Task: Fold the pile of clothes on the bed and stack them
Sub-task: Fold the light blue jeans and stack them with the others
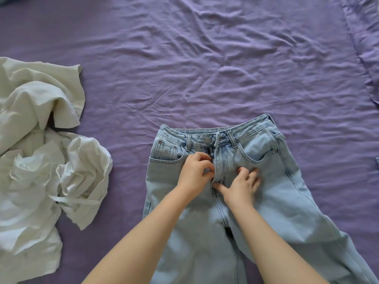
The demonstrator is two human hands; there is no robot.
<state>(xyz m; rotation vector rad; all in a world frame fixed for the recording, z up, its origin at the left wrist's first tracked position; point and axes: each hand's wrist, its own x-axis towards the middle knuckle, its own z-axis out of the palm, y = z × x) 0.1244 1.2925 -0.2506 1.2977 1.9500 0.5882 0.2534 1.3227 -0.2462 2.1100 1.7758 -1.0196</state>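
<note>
Pair of light blue denim jeans point(235, 181) lies front-up in the lower centre and lower right of the frame on the wrinkled purple bed sheet point(205, 68), waistband toward the top, legs running off the bottom edge. Waist button looks undone and the fly partly open. Left hand point(194, 173), just left of the fly, has its fingers curled in and appears to pinch the fly edge or zipper; the pull itself is too small to make out. Right hand point(242, 185) rests just right of the fly, fingers bent and pressing down on the denim, thumb reaching toward the seam. Step in hand, as I judge it: closing or flattening the fly before the first fold. To do it well, keep the right hand holding the fabric taut below the zipper while the left draws upward, then smooth both front panels so the legs can be laid one on the other without a ridge at the crotch. Heap of crumpled white cotton garments point(41, 150), still unfolded, sits at the left edge, well apart from the jeans. No basket, box or other container in view; no folded stack visible yet.
</note>
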